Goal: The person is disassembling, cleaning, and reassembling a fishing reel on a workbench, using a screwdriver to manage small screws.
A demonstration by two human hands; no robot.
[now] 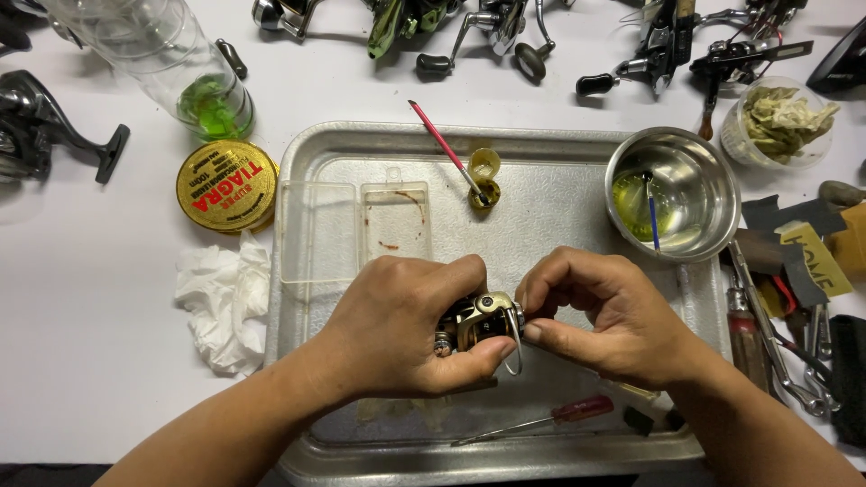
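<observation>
1. The left hand [406,329] sits in the lower middle of the frame, its fingers [451,271] wrapped around a small gold and black reel [478,320], held just above the tray [559,189].
2. The right hand [613,316] meets it from the right; its thumb and forefinger are pinched together on the reel's right end, beside a thin wire bail [517,338] that loops down from the reel.
3. The tray is a shallow metal one filling the middle of the frame, resting on a white surface [90,379].
4. On the tray's upper left lies a clear plastic box [356,225] with reddish smears inside.
5. Just right of the box, a red-handled brush [446,149] leans into a small yellow pot [484,176], its handle reaching past the tray's upper rim.
6. A steel bowl [695,180] stands at the tray's upper right, holding yellowish liquid and a blue stick [653,221].
7. A red-handled screwdriver [550,419] lies along the tray's lower edge, under the right hand.
8. Left of the tray are a crumpled tissue [221,307], a round gold tin [227,185] and, above it, a clear bottle [171,63] with green liquid.
9. More reels [469,27] line the top of the frame.
10. Hand tools [785,343] crowd the right edge, below a tub of rags [780,122].
</observation>
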